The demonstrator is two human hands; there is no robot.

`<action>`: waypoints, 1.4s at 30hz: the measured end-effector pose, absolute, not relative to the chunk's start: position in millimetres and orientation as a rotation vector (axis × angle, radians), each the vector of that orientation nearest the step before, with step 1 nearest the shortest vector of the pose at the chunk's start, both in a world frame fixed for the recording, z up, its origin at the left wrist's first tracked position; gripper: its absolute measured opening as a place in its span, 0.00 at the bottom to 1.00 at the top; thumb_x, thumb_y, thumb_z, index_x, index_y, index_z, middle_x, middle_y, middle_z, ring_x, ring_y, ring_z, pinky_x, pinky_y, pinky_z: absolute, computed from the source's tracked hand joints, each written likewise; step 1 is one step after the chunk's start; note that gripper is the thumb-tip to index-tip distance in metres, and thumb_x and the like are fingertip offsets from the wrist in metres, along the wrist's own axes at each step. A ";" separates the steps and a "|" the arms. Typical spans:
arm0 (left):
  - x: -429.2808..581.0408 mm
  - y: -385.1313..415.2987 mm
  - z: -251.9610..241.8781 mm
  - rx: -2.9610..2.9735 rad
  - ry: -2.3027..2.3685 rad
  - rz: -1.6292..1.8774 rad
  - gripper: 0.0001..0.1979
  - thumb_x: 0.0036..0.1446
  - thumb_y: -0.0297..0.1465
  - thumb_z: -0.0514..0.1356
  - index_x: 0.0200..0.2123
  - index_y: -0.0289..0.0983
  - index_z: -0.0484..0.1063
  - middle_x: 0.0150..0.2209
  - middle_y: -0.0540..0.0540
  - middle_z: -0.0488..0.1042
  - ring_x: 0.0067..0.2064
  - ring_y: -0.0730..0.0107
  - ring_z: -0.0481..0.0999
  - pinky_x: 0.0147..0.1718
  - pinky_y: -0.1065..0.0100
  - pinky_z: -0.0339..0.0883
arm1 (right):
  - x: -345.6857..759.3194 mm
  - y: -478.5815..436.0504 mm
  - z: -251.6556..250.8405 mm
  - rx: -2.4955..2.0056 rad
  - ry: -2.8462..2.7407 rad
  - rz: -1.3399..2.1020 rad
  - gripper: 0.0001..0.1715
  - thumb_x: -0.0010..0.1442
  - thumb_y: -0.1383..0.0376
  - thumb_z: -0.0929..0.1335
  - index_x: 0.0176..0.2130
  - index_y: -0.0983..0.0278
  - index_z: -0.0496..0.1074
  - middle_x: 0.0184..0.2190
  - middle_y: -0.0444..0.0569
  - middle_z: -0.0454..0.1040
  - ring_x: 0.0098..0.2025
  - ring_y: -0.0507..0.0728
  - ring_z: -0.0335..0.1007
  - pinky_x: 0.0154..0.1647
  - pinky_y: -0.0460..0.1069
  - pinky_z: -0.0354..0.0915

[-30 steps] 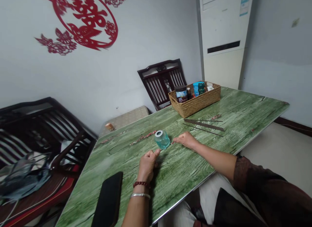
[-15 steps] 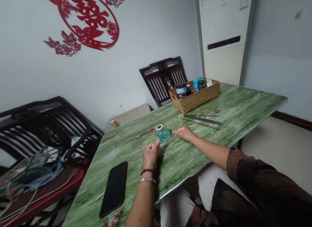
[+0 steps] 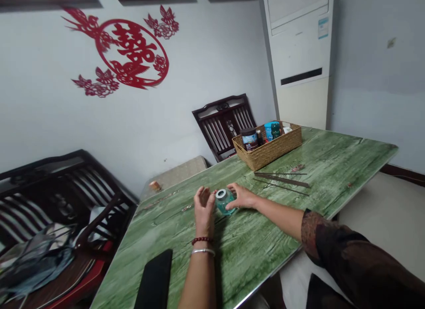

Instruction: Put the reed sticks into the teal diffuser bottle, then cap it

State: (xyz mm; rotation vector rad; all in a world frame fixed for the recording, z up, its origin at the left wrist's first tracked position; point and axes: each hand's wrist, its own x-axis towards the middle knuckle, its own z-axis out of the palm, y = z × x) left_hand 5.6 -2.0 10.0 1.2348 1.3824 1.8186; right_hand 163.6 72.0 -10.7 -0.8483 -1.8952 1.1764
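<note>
Two hands have closed in on the teal glass jar (image 3: 225, 203) since a second ago, when both sat back from it with fingers pointing in. Right hand (image 3: 244, 197): fingers now against the jar's right side; grip can't be confirmed. Left hand (image 3: 204, 207): raised, open, fingers just beside the jar's left side, contact unclear. Jar stands between them on the green wood-grain table (image 3: 345, 167), metal-ringed top up. Relative to jar: wicker basket (image 3: 265, 152) beyond, dark sticks (image 3: 282, 179) beyond and right, black phone (image 3: 155, 280) nearer the person and left.
</note>
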 end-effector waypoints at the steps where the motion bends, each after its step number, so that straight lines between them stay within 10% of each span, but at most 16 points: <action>1: 6.6 0.0 5.8 1.303 1.322 1.780 0.36 0.50 0.46 0.67 0.59 0.43 0.60 0.62 0.38 0.64 0.60 0.59 0.68 0.58 0.57 0.61 | 159.0 71.9 -15.1 -0.838 -1.913 1.153 0.53 0.36 0.59 0.81 0.58 0.63 0.63 0.55 0.55 0.70 0.56 0.63 0.68 0.56 0.57 0.64; 13: 9.4 2.9 -5.8 1.704 1.326 1.511 0.31 0.60 0.39 0.60 0.65 0.45 0.57 0.59 0.41 0.69 0.61 0.58 0.67 0.63 0.53 0.54 | 161.3 66.5 -20.9 -0.834 -2.047 0.988 0.43 0.47 0.61 0.76 0.59 0.63 0.63 0.50 0.52 0.74 0.52 0.63 0.70 0.52 0.55 0.65; 30: 13.2 6.0 -2.1 1.555 1.547 1.655 0.38 0.47 0.40 0.70 0.59 0.43 0.59 0.50 0.41 0.72 0.55 0.58 0.72 0.58 0.51 0.60 | 161.3 62.7 -19.7 -0.831 -2.054 1.008 0.43 0.46 0.61 0.77 0.59 0.61 0.63 0.50 0.51 0.75 0.52 0.63 0.71 0.51 0.54 0.65; 42: 13.5 -0.2 -2.5 1.318 1.351 1.812 0.29 0.62 0.54 0.49 0.59 0.45 0.64 0.48 0.43 0.75 0.54 0.60 0.74 0.54 0.55 0.65 | 162.7 64.1 -19.0 -0.831 -2.075 1.005 0.44 0.47 0.58 0.77 0.59 0.62 0.63 0.51 0.53 0.74 0.55 0.64 0.70 0.52 0.55 0.64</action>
